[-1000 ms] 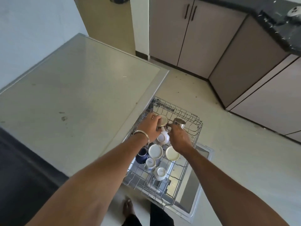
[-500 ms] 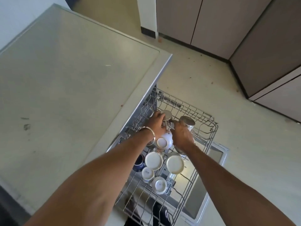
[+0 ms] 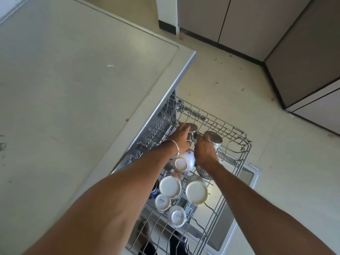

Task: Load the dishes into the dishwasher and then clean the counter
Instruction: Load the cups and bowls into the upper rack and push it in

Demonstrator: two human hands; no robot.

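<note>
While my left hand (image 3: 181, 137) grips one upturned steel cup (image 3: 192, 131) and my right hand (image 3: 205, 151) the other steel cup (image 3: 214, 138), the grey wire rack (image 3: 237, 142) has open room along its far edge.

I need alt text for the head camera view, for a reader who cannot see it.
Seen from above, a person's left hand and right hand each grip an upside-down steel cup, the left cup and right cup, in a pulled-out dishwasher rack. Nearer the viewer, white cups sit upside down in the rack, beside a grey counter.
</note>
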